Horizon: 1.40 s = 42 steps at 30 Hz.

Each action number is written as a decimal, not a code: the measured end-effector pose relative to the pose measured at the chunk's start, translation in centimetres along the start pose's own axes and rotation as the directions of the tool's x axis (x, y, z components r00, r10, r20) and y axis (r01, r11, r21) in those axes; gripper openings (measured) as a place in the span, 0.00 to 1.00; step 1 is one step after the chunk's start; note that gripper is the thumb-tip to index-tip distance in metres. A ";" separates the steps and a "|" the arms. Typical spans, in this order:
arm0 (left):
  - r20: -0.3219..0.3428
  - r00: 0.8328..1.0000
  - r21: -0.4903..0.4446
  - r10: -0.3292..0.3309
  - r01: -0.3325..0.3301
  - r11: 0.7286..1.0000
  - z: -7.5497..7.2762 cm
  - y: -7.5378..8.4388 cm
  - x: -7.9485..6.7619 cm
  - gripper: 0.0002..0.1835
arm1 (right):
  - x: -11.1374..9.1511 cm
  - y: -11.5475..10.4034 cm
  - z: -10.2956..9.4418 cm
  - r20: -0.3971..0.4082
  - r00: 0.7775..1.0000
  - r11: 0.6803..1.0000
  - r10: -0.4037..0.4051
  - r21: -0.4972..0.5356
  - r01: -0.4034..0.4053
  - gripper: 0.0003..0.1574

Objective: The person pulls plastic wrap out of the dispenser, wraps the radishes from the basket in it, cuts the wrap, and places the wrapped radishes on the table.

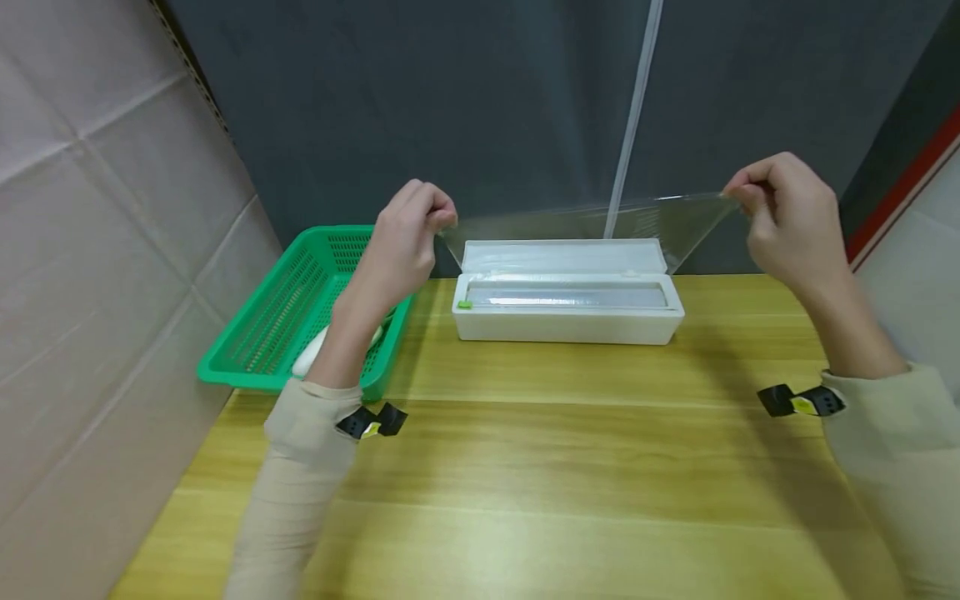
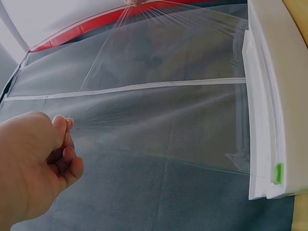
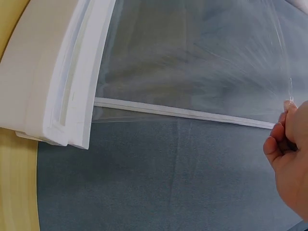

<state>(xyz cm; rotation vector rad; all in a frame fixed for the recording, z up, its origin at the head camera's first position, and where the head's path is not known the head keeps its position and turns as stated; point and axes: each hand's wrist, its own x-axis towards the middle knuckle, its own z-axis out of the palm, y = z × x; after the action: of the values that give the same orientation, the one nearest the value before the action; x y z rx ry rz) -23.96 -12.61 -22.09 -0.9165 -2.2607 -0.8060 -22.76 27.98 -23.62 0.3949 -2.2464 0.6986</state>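
1. Film (image 1: 692, 223) stretches up from the box (image 1: 567, 327).
2. Left hand (image 1: 408, 235) and right hand (image 1: 791, 221) pinch its upper edge, thumbs against fingers.
3. Level, even tension should best keep it from bunching.

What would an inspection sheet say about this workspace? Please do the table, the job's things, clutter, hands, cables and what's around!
Surface: wood-look table, box and basket on it.
Job's things: white box open, lid up at the back; clear film runs from it to both hands.
Clutter: green basket left of the box; a white thing inside, partly hidden by the left arm, can't tell what.
Hands: left and right each pinch the film.
Cables: nothing seen.
Surroundings: dark sheet with a white strip behind, tiled wall at left, red edge at right.
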 end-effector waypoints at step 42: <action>0.463 0.885 -0.251 0.043 0.085 0.964 2.0 1.6 -10.4 0.05 | -7.5 0.7 -3.2 0.261 0.924 0.954 -0.280 0.185 0.236 0.10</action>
<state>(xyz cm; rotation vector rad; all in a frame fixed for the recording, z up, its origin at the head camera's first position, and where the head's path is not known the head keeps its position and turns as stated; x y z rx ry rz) -16.95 -14.50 -30.03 -1.3318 -2.6146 -1.0022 -16.16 30.99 -27.51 0.9018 -2.3518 0.7080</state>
